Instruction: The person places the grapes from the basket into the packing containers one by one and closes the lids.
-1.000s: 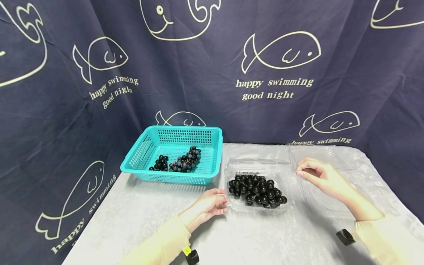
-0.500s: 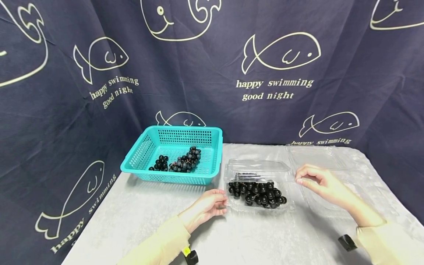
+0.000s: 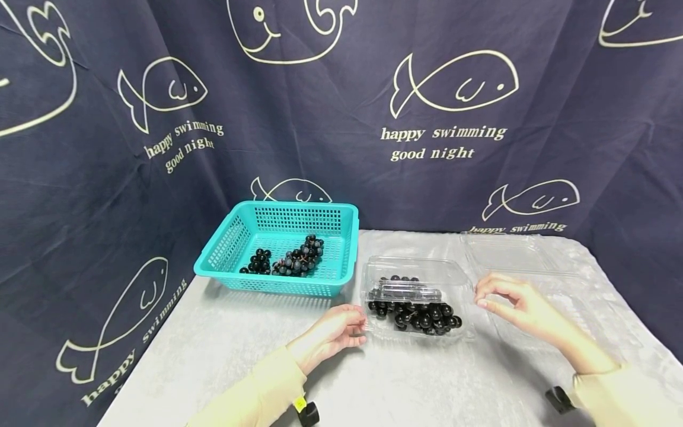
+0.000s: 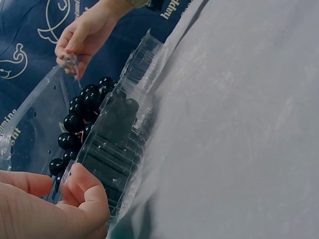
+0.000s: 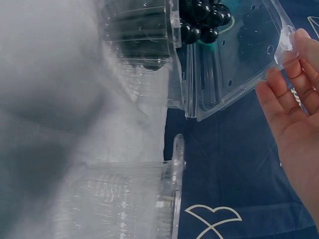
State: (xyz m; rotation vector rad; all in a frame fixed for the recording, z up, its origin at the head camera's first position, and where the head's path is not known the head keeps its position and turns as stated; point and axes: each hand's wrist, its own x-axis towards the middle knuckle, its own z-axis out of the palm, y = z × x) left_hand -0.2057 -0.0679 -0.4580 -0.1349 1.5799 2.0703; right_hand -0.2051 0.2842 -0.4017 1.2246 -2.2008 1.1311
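Note:
A clear plastic clamshell box [image 3: 384,334] stands on the table with bunches of black grapes [image 3: 427,319] in it. Its hinged lid [image 3: 418,268] is raised at the back, tilted forward over the grapes. My left hand [image 3: 333,332] pinches the box's near left rim between thumb and fingers. With thumb and fingertips, my right hand [image 3: 520,302] grips the lid's right corner, as the right wrist view shows on the lid [image 5: 239,55].
A turquoise basket [image 3: 277,286] with black grapes [image 3: 301,261] stands left of the box. Another clear plastic clamshell [image 3: 565,273] lies open at the right, behind and under my right forearm. A dark fish-print curtain [image 3: 341,118] hangs behind the table [image 3: 405,385].
My right hand has come slightly down and toward me, swinging the lid further forward over the grapes. My left hand stays at the box's rim.

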